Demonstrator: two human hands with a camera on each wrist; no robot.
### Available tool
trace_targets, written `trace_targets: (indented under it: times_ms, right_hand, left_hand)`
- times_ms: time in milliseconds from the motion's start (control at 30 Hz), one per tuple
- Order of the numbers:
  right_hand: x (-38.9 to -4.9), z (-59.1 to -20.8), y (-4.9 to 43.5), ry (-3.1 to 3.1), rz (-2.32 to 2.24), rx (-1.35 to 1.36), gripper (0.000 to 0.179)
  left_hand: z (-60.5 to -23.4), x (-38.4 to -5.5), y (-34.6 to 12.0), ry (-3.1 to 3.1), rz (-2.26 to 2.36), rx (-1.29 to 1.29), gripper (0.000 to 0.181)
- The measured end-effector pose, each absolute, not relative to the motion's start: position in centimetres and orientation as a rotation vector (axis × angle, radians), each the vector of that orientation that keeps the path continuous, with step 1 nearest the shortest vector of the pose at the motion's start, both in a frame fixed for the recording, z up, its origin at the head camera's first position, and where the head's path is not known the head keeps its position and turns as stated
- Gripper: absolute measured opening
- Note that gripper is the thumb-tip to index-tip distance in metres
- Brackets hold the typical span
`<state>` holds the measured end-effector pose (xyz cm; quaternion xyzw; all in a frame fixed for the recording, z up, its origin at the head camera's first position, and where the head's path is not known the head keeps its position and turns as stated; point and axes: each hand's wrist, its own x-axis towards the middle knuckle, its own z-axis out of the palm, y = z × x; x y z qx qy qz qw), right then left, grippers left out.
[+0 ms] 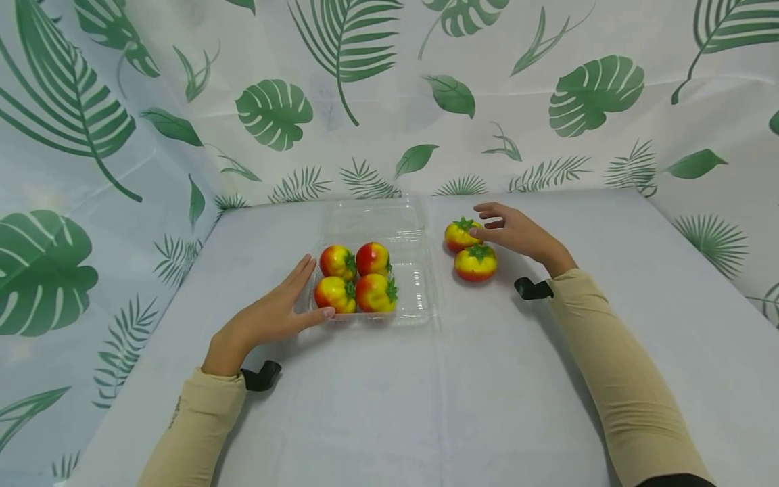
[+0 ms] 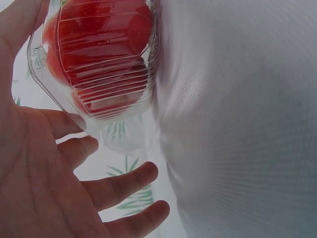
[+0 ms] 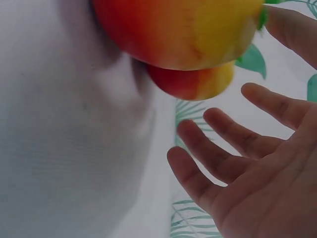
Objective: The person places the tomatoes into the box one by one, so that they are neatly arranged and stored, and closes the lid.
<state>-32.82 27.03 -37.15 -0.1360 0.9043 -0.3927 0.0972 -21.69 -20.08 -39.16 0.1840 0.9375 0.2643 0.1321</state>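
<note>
A clear plastic clamshell box point(image 1: 416, 291) lies with its lid folded back, several red-and-yellow fruits with green leafy tops in its left part. My left hand point(image 1: 274, 312) rests against the box's left front corner, thumb along the front rim and fingers at the left side. In the left wrist view, the fingers point(image 2: 121, 188) are spread and fairly straight beside the box wall point(image 2: 106, 94). To the right of the box, two similar fruits sit close together, a nearer fruit point(image 1: 476, 264) and a farther fruit point(image 1: 459, 234). My right hand point(image 1: 517, 231) hovers at the farther one, fingers spread and loosely bent.
A white cloth point(image 1: 487, 392) covers the table. Leaf-printed sheets point(image 1: 377, 81) stand behind it and at both sides. The opened lid point(image 1: 374, 218) reaches back close to the rear sheet. A black wrist mount point(image 1: 533, 289) sticks out under each wrist.
</note>
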Motion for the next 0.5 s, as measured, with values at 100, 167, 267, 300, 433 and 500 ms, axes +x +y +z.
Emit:
trace_targets:
  times_ms: [100,167,267,300,433,500]
  right_hand:
    - [-32.89,-37.43,26.93,2.663,-1.170,-0.392,0.072]
    - [-32.85,-37.54,26.83,2.657,-1.168,-0.393,0.071]
    - [-32.86,-37.72,26.78,2.648,-1.174,-0.380,0.068]
    - [-32.87,-37.78,26.77,2.645,-1.177,-0.380,0.068]
    - [-33.10,-38.09,26.80,2.640,-1.185,-0.371,0.063]
    - [-33.22,-38.22,26.84,2.644,-1.182,-0.369,0.062]
  left_hand:
    - [-39.15,-21.64,-20.08,2.717,0.772,0.528,0.116]
    - [-39.14,-21.61,-20.06,2.716,0.774,0.527,0.116]
    - [-39.12,-21.59,-20.06,2.715,0.777,0.533,0.116]
    - [-39.11,-21.59,-20.06,2.715,0.777,0.535,0.116]
    - [-39.02,-21.60,-20.09,2.716,0.774,0.535,0.116]
    - [-38.94,-21.60,-20.07,2.715,0.772,0.534,0.116]
